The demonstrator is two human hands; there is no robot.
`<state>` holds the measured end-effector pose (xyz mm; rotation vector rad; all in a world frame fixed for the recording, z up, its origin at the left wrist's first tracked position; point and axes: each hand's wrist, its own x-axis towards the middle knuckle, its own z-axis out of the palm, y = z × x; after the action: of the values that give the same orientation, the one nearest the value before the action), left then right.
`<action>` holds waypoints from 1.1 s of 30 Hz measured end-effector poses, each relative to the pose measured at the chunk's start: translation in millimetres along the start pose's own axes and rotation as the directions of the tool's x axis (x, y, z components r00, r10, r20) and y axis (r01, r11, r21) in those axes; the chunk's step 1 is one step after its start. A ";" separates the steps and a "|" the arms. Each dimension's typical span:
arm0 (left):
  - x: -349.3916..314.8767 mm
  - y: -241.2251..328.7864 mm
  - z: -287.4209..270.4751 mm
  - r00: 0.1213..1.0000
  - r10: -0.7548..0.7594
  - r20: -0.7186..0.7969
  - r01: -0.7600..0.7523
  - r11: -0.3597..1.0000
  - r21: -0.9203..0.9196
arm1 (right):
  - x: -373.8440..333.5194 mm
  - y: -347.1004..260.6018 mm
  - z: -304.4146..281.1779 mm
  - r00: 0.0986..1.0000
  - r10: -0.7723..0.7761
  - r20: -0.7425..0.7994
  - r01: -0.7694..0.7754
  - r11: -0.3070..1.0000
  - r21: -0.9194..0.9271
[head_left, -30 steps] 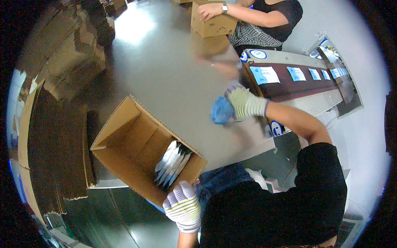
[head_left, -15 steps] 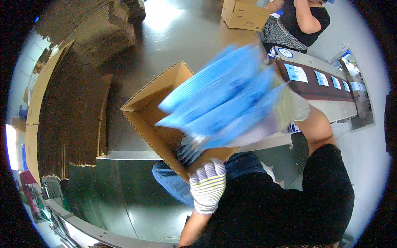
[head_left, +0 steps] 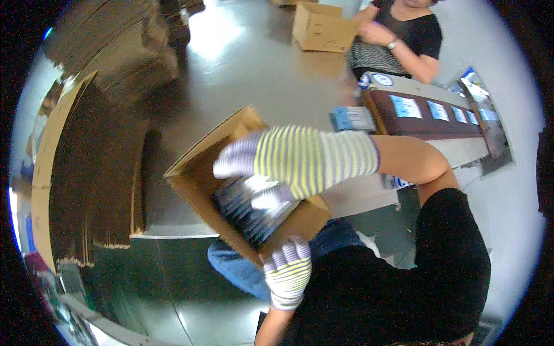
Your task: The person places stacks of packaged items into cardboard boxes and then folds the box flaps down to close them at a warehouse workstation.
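Note:
An open cardboard box [head_left: 202, 210] stands tilted at the table's near edge. My left hand [head_left: 287, 272], in a striped glove, curls its fingers over the box's near rim. Inside the box, several flat blue and silvery packets [head_left: 245, 216] stand on edge in a row. Over them reaches my right hand [head_left: 294, 161], gloved the same way, its thumb spread from its fingers and the packets beneath; the hand hides part of the box. To its right, a small stack of blue-and-white packets [head_left: 353, 118] lies beside the end of a conveyor.
A dark conveyor belt [head_left: 412, 124] at the right carries several spaced packets. Beyond it sits a co-worker [head_left: 404, 46] near another open carton [head_left: 326, 32]. Flattened cardboard stacks [head_left: 98, 173] fill the left side. The metal table's edge [head_left: 179, 236] runs in front of me.
My right hand has moved left and down with the fanned blue packets, which now sit in the box. A small packet stack shows at the conveyor's end. My left hand stays on the rim.

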<state>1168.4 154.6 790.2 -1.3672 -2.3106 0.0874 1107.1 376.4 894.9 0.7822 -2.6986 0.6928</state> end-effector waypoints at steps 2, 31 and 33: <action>-5.6 3.2 11.9 1.000 -0.017 0.004 0.017 0.999 -0.030 | -25.6 14.3 -29.3 0.983 0.061 -0.172 -0.075 0.994 -0.076; 16.1 21.8 54.5 0.971 -0.113 -0.211 0.106 0.993 -0.045 | -311.1 220.7 -40.9 0.526 0.841 -0.122 -0.822 0.467 -0.326; 16.9 22.4 54.0 0.968 -0.116 -0.222 0.106 0.993 -0.057 | -327.5 247.5 -38.5 0.557 0.822 -0.113 -0.775 0.466 -0.427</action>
<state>1157.7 189.4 741.4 -1.1984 -2.2035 -0.1481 1244.1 723.2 718.8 -0.6819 -3.0567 0.1330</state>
